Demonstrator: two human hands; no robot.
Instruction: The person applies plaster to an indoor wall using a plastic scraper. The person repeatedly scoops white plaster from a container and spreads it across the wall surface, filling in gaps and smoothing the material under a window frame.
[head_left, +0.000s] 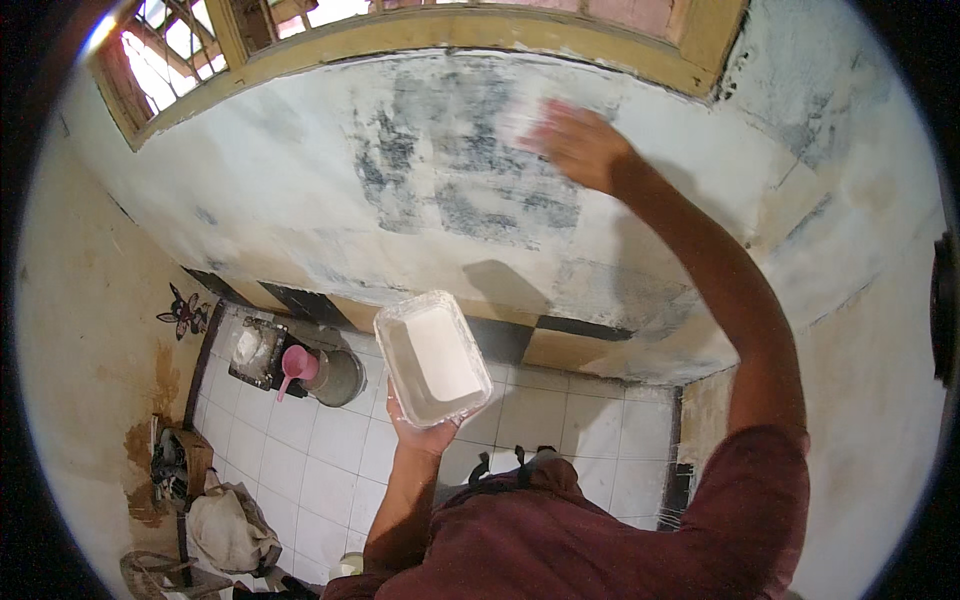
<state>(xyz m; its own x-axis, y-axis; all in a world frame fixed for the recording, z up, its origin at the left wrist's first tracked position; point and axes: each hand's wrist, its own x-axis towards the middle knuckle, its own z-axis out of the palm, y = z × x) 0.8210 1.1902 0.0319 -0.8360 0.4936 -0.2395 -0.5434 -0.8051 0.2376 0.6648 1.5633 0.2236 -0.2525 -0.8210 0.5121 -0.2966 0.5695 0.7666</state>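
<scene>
My left hand [424,434] is closed around the lower end of a white rectangular plastic tub [400,375]. Smooth white paste or paint [440,345] lies inside it, and smears coat the rim. Higher up and to the right, my right hand [575,145] reaches to the wall just below the window. Motion blurs its fingers, which seem closed on a pale whitish-pink thing [518,125] too smeared to name. Beside it the wall [480,130] carries dark grey patches, streaked over with thin white.
A yellow-brown window frame [440,32] runs along the top. Below, on white floor tiles [320,440], stand a grey bucket [340,380], a pink dipper [297,366] and a dark stand [257,352]. A pale cloth bundle [228,530] and a brown box [190,455] sit at lower left.
</scene>
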